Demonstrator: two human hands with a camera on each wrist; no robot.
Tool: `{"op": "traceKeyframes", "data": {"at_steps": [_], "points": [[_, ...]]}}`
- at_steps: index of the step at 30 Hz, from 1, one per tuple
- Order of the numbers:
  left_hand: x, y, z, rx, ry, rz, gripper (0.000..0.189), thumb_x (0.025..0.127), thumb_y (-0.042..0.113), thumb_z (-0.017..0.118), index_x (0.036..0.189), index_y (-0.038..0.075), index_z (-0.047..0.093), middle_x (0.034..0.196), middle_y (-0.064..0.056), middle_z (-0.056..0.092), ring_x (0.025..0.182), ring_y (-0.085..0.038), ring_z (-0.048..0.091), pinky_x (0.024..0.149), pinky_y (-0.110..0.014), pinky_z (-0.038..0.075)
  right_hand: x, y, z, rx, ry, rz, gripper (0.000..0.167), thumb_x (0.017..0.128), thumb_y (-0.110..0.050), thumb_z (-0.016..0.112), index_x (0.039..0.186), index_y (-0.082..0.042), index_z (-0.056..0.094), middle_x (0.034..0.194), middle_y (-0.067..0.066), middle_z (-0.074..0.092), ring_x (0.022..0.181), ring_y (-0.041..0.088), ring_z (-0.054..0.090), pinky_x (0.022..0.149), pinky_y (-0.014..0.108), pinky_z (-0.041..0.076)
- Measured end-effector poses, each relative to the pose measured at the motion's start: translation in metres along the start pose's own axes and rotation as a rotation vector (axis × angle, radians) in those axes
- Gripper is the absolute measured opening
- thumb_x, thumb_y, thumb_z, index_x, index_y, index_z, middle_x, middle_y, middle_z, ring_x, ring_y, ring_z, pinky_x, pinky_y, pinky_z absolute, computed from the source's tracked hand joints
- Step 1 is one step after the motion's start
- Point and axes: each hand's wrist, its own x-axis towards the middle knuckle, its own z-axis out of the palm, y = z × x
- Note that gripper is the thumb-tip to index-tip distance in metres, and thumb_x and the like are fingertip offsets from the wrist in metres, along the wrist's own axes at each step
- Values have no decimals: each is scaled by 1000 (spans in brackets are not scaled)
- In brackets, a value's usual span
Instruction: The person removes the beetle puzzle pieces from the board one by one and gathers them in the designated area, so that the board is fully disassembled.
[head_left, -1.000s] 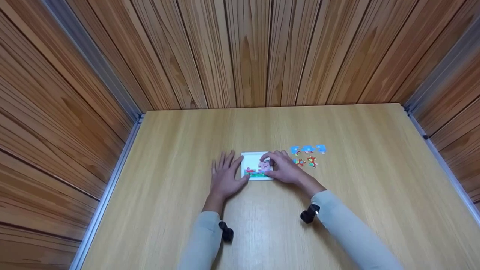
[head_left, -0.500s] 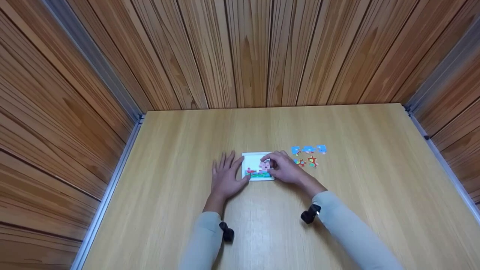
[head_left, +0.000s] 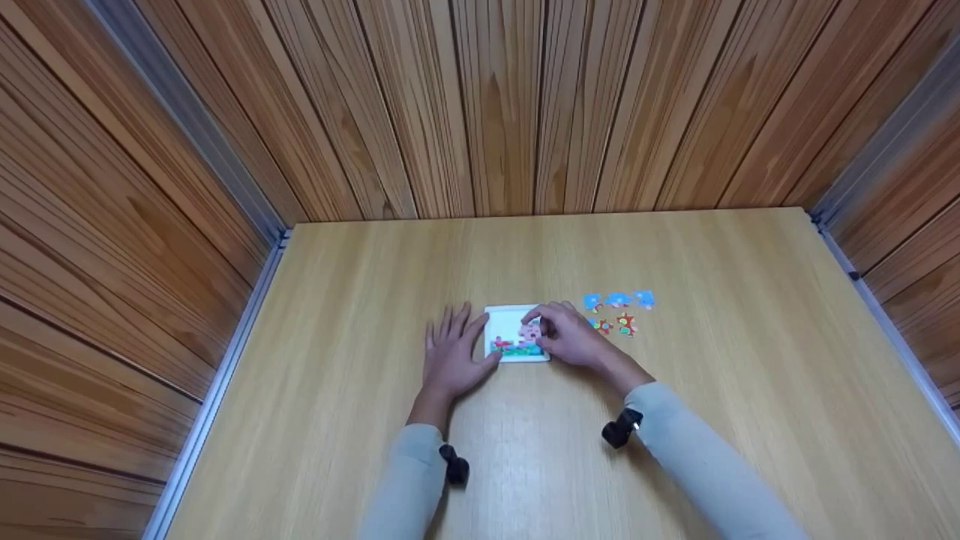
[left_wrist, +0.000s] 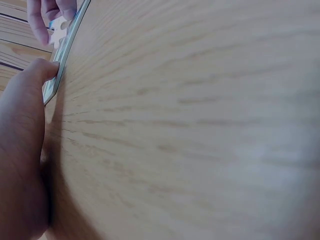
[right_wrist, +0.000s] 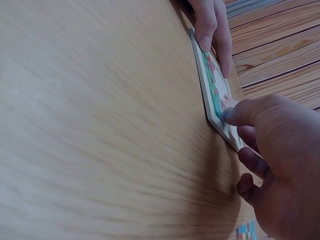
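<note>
A small jigsaw puzzle in a white frame (head_left: 517, 358) lies on the table, its near strip filled with green and red picture pieces. My left hand (head_left: 454, 360) rests flat at the frame's left side, fingers spread, with the thumb on the near left corner. Over the right part of the frame, my right hand (head_left: 574, 335) pinches a pink puzzle piece (head_left: 529, 331) between thumb and fingers. In the left wrist view the pink piece (left_wrist: 59, 31) stands tilted above the frame. The right wrist view shows the right thumb (right_wrist: 240, 112) in front of most of it.
Several loose puzzle pieces lie right of the frame: a row of blue ones (head_left: 618, 299) farther back and red-and-yellow ones (head_left: 625, 324) nearer. The wooden table (head_left: 375, 285) is bounded by plank walls (head_left: 495, 112) at the back and sides.
Both hands stay almost in place. The pink piece shifts only slightly in the right fingers over the frame.
</note>
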Motion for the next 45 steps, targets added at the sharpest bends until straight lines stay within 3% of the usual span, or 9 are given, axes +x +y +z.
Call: {"op": "traceKeyframes", "data": {"at_steps": [6,12,14,23,31,38,45], "points": [[-2,2,-2,6,1,2,82,100,65,62,172,28,49,190,-12,27,179,-46,13,141,-77,2,1,2,-2,2,-12,15,28,108,-10,72,135,-18,73,111,7,63,111,24,54,93,34,44],[-1,2,-2,5,9,3,83,98,63,63,171,26,50,189,-13,29,179,-46,14,141,-77,4,7,21,2,1,44,-144,28,99,-5,73,126,-12,75,97,4,62,99,21,53,85,31,42],[-1,3,-2,4,11,3,83,97,62,63,171,26,50,189,-13,30,179,-46,13,141,-77,5,8,22,3,-15,59,-161,30,95,-3,74,124,-10,76,95,4,62,96,21,53,82,30,42],[-1,3,-2,10,-15,-10,83,100,66,59,173,31,46,190,-10,25,180,-44,8,141,-76,1,3,2,-5,-55,13,-24,31,101,-5,77,131,-10,75,97,5,65,101,19,54,87,30,43],[-2,1,-2,-1,-6,6,83,100,64,61,173,28,47,190,-11,25,180,-45,9,141,-77,1,0,2,-10,-59,38,-41,31,98,-2,77,129,-7,76,93,5,65,98,18,52,85,29,41],[-2,1,-1,3,-8,1,83,99,65,61,173,30,46,191,-10,24,180,-44,9,141,-76,1,-5,7,-17,-15,20,-15,34,101,-5,78,134,-10,73,102,6,64,103,20,54,86,29,45],[-1,2,0,4,15,8,82,98,61,63,171,26,49,189,-13,29,178,-46,15,140,-78,4,-9,13,-23,-33,53,-29,32,97,-4,77,129,-10,74,99,5,65,99,19,54,85,29,43]]}}
